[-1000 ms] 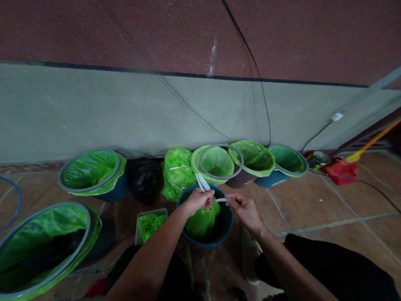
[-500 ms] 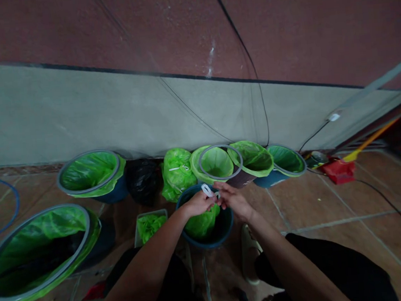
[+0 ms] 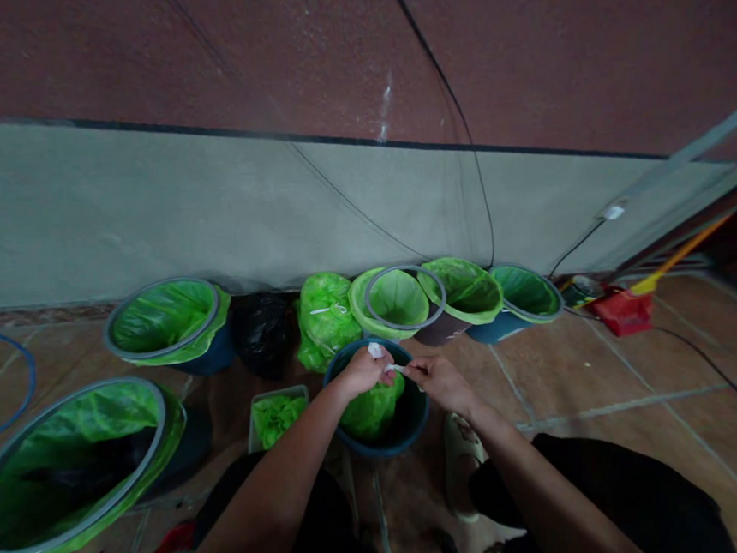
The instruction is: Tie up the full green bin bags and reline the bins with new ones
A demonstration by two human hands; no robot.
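Observation:
My left hand (image 3: 362, 370) is closed on the gathered neck of a green bag (image 3: 370, 407) and on its white drawstring (image 3: 386, 364). The bag sits inside a small dark blue bin (image 3: 413, 421) on the floor right in front of me. My right hand (image 3: 439, 382) pinches the other end of the same white drawstring, just right of the left hand. The two hands are nearly touching above the bin's mouth.
Several bins lined with green bags stand along the wall (image 3: 162, 316) (image 3: 397, 300) (image 3: 465, 289) (image 3: 528, 295); a large one (image 3: 68, 466) is at left. A black bag (image 3: 262, 330), a tied green bag (image 3: 325, 315), a white box of green bags (image 3: 275, 412), a red dustpan (image 3: 623, 310) and cables are about.
A second ago my hands were apart with the drawstring stretched between them. They came together and the string's loop is now bunched small at my left fingers.

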